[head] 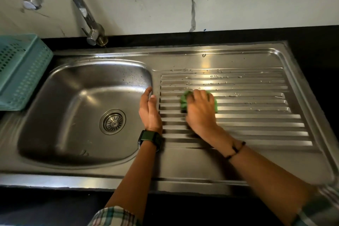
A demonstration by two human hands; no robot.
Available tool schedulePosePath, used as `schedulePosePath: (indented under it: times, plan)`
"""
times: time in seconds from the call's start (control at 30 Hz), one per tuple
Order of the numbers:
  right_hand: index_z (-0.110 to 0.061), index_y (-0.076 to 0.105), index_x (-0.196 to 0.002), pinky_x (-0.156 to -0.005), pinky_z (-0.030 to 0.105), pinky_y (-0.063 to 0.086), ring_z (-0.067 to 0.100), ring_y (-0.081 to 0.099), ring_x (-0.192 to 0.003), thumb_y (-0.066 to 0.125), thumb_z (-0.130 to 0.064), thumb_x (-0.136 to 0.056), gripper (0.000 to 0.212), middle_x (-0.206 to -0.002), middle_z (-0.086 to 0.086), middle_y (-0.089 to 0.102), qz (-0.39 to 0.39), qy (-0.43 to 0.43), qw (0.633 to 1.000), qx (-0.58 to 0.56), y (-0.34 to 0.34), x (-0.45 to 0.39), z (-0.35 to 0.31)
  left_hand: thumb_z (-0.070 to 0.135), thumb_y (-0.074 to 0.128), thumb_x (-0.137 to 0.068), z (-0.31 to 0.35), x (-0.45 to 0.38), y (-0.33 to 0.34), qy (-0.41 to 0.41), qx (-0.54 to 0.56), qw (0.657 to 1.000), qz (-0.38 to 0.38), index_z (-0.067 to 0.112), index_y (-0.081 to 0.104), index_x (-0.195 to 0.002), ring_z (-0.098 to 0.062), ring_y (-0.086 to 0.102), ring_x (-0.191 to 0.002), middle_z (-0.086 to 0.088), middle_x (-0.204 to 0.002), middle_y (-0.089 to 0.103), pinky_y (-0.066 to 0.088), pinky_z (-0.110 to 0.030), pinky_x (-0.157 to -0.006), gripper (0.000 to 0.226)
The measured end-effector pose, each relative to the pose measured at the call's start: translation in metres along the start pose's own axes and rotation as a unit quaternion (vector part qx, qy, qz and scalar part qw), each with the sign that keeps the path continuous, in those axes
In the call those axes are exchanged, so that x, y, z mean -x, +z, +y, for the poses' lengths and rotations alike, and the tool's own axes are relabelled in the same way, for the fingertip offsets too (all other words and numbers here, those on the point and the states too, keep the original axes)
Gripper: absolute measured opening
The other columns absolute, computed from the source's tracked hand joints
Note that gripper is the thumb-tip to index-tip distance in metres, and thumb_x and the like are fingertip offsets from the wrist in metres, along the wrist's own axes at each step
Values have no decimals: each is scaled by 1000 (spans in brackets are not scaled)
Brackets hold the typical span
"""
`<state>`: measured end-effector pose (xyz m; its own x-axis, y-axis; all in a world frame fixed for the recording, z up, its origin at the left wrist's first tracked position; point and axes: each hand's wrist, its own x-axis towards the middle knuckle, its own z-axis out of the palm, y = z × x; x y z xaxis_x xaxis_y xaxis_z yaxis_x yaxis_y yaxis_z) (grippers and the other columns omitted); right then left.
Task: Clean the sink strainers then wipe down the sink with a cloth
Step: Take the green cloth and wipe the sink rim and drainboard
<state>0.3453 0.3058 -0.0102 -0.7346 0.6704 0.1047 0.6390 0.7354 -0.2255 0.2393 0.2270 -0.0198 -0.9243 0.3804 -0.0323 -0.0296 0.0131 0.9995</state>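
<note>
1. My right hand (pixel 199 108) grips the green cloth (pixel 184 101) on the ribbed drainboard (pixel 256 119)
2. My left hand (pixel 149 110) rests with straight fingers on the sink (pixel 55 97) rim; the strainer (pixel 112 122) sits in the basin drain

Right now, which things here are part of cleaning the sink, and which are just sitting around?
Part of the job:
green cloth, under the right hand
ribbed drainboard, with water drops
sink basin
strainer, seated in the drain
left hand, resting beside the basin's edge

Just sitting around:
teal basket
faucet
</note>
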Motion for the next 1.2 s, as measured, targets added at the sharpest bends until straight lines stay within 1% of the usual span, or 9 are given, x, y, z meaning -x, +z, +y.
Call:
schedulePosePath:
  times: [0.17,0.3,0.4,0.5,0.57,0.7,0.87,1.03,1.2]
  plan:
    - [-7,63,-98,-95,40,36,26,49,-108,48,-20,-89,22,-110,10,58,-23,-132,988,-81,22,-46,-67,41,43,-73,-2,-3,-4,-5,-14,1000,0,13,50,-127,-28,56,-112,-13,-121,59,45,-47,-97,62]
    - [-6,64,-97,-91,39,36,27,48,-107,47,-17,-88,22,-108,11,57,-32,-198,978,-50,28,-67,-77,36,43,-74,-5,-7,-10,-67,26,997,28,17,45,-130,-19,51,-119,-6,-129,54,40,-50,-104,60]
    - [-7,62,-102,-92,40,39,27,48,-108,53,-16,-84,22,-107,9,57,-16,-207,978,-7,18,-62,-49,33,42,-77,-3,-2,-7,-28,-15,999,4,15,44,-132,-17,50,-119,-6,-130,53,39,-40,-106,58]
    - [-7,59,-113,-98,44,37,30,49,-111,52,-9,-79,34,-112,11,57,-2,-152,988,24,-1,-44,15,33,41,-79,-1,-3,-4,0,-42,999,-17,11,44,-132,-14,42,-126,-4,-138,46,36,-13,-98,58]
    - [-6,60,-114,-97,47,36,33,50,-111,62,-5,-71,43,-113,13,59,5,-81,995,62,-18,-24,71,34,41,-79,1,-4,-3,-3,-41,998,-43,12,44,-133,-7,44,-120,2,-133,47,36,-8,-93,59]
    - [-5,62,-113,-90,48,38,35,52,-105,65,-3,-67,47,-109,15,61,-16,17,995,99,-39,2,127,38,40,-79,9,-11,9,-4,-62,995,-76,14,46,-131,-15,46,-121,-6,-135,50,38,-28,-101,58]
    - [0,58,-118,-103,50,28,36,48,-111,64,-2,-71,47,-111,19,57,-2,56,997,48,-23,-2,105,39,42,-78,14,-23,23,-21,-49,995,-88,14,45,-131,-21,46,-124,-10,-137,48,40,-30,-98,59]
    - [0,62,-111,-110,56,26,35,45,-124,64,2,-71,41,-123,18,54,13,-89,995,-38,6,-26,33,34,42,-77,9,-27,18,-35,-13,997,-72,11,45,-131,-28,45,-126,-14,-136,48,39,-41,-106,59]
    - [-18,40,-137,-118,43,-1,18,4,-145,55,-23,-88,51,-153,-1,27,-92,-203,969,-112,34,-81,-41,33,42,-75,7,-27,18,-35,-16,998,-55,15,41,-135,-23,45,-126,-12,-138,47,38,-49,-106,62]
